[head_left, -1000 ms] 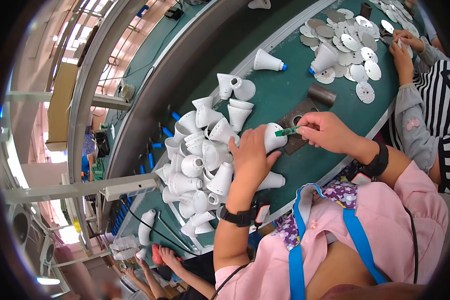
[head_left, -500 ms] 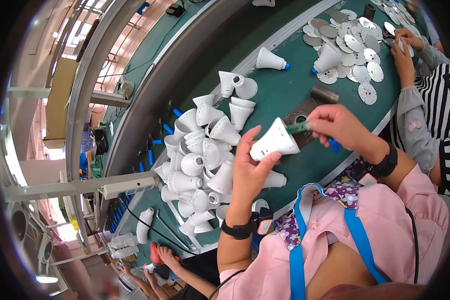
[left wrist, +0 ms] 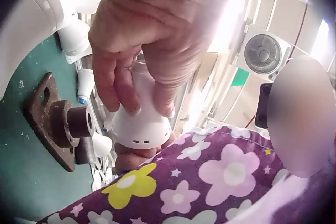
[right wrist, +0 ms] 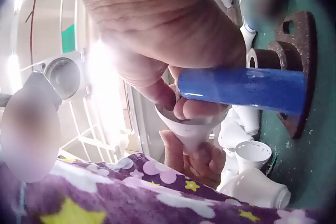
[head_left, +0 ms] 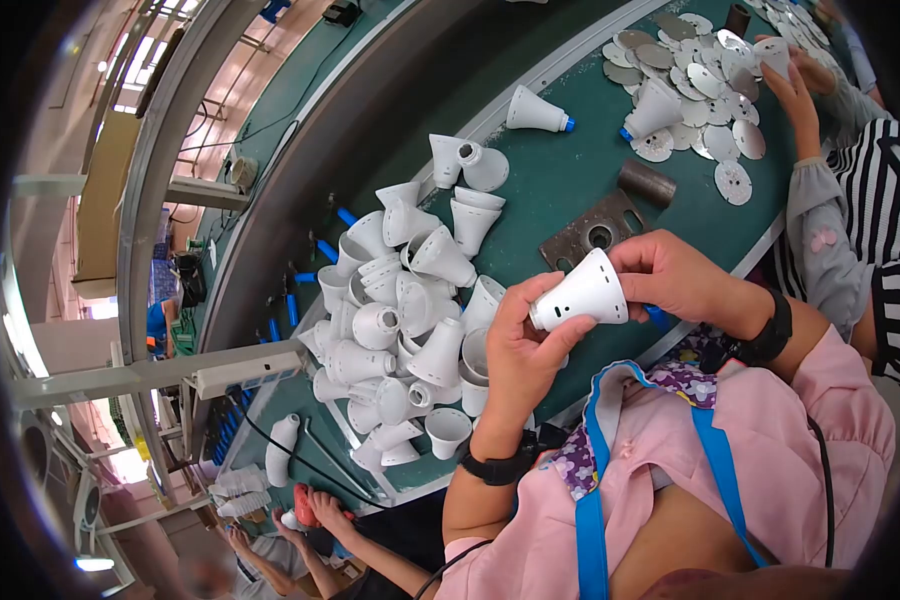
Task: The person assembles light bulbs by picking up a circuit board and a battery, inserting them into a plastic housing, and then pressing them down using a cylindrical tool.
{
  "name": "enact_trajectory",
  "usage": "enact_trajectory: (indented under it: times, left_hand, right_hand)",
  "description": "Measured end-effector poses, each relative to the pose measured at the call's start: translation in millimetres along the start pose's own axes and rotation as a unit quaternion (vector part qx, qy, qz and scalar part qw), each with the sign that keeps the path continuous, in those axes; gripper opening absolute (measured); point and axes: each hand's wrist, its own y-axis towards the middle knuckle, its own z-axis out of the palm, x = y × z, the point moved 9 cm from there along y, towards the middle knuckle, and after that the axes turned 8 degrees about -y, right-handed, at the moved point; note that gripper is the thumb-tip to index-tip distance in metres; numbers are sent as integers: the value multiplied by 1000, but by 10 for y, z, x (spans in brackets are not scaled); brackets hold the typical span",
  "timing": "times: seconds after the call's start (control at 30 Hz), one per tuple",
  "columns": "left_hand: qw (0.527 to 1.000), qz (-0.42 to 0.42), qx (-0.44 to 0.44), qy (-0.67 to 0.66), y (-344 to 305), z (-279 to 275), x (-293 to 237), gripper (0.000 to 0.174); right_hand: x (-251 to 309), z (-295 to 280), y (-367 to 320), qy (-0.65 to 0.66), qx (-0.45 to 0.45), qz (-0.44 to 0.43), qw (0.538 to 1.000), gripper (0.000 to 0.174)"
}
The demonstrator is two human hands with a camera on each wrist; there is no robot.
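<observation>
In the head view, my left hand (head_left: 525,345) grips a white cone-shaped lamp housing (head_left: 582,292) by its body, thumb on the near side. The wide mouth faces my right hand (head_left: 670,275). In the right wrist view, the fingers of that hand reach into the mouth. A blue handle (right wrist: 241,87) sticks out of the right hand's grasp; its other end is hidden. Small slots line the rim of the housing (left wrist: 142,129) in the left wrist view. Behind the hands lies a brown metal plate (head_left: 570,240) with a raised collar.
To the left, white housings (head_left: 405,300) lie in a heap, with blue-handled pieces (head_left: 327,250) beyond them. A metal tube (head_left: 647,184) lies by the plate. Round metal discs (head_left: 705,85) are piled at the far right, beside another person's hands (head_left: 795,90).
My left hand has lifted the housing and turned its mouth to the right. The green circuit board strip in my right hand has passed out of sight as those fingers moved to the mouth.
</observation>
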Motion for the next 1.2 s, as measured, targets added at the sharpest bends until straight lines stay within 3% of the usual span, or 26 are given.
enact_trajectory:
  times: [0.5, 0.9, 0.93, 1.0, 1.07, 1.2]
  left_hand:
    - [1000, -13, -15, -12, 26, 4, -21, 44]
    - [999, -23, -26, -9, 44, -53, 30, 46]
    - [999, 20, -20, 26, 55, -39, -41, 46]
    - [996, 64, -12, 62, 66, -2, -129, 47]
    - [990, 103, -31, 92, 55, 15, -265, 44]
    - [998, 53, -21, -1, 36, -6, -258, 35]
  right_hand:
    - [-138, 70, 42, 168, 39, 5, 985, 19]
    - [-124, 61, 23, 163, 57, -30, 985, 24]
    - [-92, 65, 16, 163, 57, -30, 985, 24]
    - [60, 76, -8, -8, 46, -71, 996, 26]
    - [49, 39, 10, -7, 28, -62, 998, 26]
    - [97, 5, 30, 4, -4, -64, 998, 25]
